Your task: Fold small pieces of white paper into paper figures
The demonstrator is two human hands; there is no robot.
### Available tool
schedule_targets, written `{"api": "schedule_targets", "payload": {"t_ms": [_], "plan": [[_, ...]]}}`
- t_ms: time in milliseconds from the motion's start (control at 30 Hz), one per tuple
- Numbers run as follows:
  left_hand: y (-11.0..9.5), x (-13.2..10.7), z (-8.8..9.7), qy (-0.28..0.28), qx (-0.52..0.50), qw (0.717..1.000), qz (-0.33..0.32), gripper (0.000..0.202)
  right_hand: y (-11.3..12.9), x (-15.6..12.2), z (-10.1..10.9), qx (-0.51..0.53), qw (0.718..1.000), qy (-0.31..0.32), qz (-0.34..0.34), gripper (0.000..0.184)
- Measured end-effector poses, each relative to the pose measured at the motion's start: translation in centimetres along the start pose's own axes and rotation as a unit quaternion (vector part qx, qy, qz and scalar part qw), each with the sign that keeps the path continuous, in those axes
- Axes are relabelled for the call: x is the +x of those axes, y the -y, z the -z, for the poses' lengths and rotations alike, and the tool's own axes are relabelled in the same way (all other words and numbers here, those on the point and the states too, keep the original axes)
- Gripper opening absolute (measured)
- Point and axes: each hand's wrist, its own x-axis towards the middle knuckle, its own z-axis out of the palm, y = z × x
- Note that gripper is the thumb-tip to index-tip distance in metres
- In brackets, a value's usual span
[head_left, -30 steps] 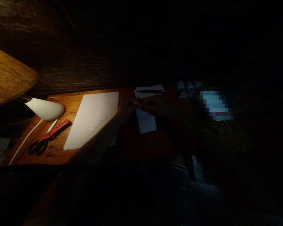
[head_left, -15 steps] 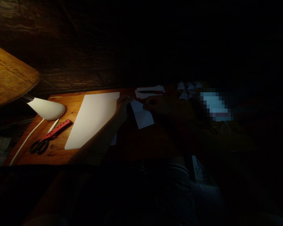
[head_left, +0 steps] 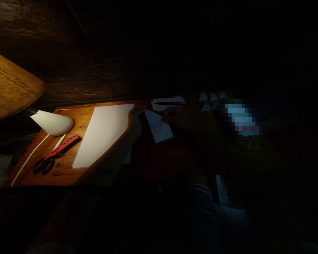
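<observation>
a small paper slip [head_left: 160, 129] lies tilted on the wooden surface [head_left: 69, 120], just right of a large white sheet [head_left: 103, 134]. the left hand [head_left: 135, 121] sits at the sheet's right edge, fingers curled toward the slip's upper left corner. the right hand [head_left: 178, 118], deep in shadow, has its fingertips at the slip's upper right edge. whether either hand pinches the slip or only touches it cannot be told in the dark. behind the slip lie paper scraps [head_left: 167, 102], and further right a few small folded white pieces [head_left: 210, 98]. at the left a white lamp [head_left: 53, 122] lights the surface, its cord [head_left: 29, 158] running toward the near edge. scissors [head_left: 43, 165] and a red ruler [head_left: 65, 144] lie in line just right of the cord.
</observation>
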Motion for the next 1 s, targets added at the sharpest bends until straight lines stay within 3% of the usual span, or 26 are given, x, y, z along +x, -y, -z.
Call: {"api": "schedule_targets", "payload": {"t_ms": [533, 800, 1000], "plan": [[0.6, 0.2, 0.2, 0.018, -0.006, 1.0, -0.013, 0.041, -0.7, 0.2, 0.3, -0.019, 1.0, 0.001, 0.025, 0.018], [1.0, -0.4, 1.0, 0.087, 0.147, 0.985, 0.012, 0.033, -1.0, 0.3, 0.3, -0.041, 0.998, -0.009, 0.044, 0.02], [1.2, -0.1, 1.4, 0.067, 0.163, 0.984, 0.009, 0.033, -1.1, 0.2, 0.0, -0.032, 0.998, -0.004, 0.052, 0.022]]}}
